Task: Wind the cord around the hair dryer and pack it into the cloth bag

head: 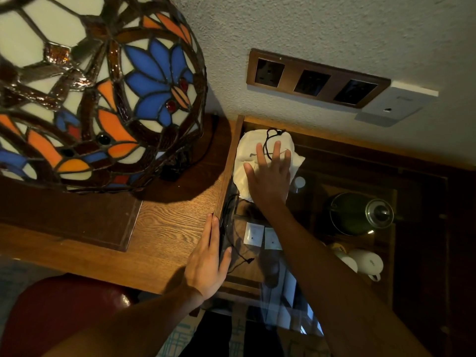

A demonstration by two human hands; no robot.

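Observation:
A white cloth bag (pixel 247 153) with a black drawstring (pixel 269 140) lies at the back of a glass-topped surface, against the wall. My right hand (pixel 270 176) rests flat on the bag with fingers spread, holding nothing. My left hand (pixel 208 261) lies flat at the right edge of the wooden desk (pixel 164 228), fingers straight, its thumb down over the edge. A thin black cord (pixel 239 253) runs along the gap beside that hand. The hair dryer itself is not visible; whether it is inside the bag cannot be told.
A large stained-glass lamp (pixel 98 88) fills the upper left over the desk. A wall socket panel (pixel 316 78) sits above the bag. Under the glass are a dark kettle (pixel 358 215), white cups (pixel 365 261) and two white sachets (pixel 262 235). A red seat (pixel 64 310) is below left.

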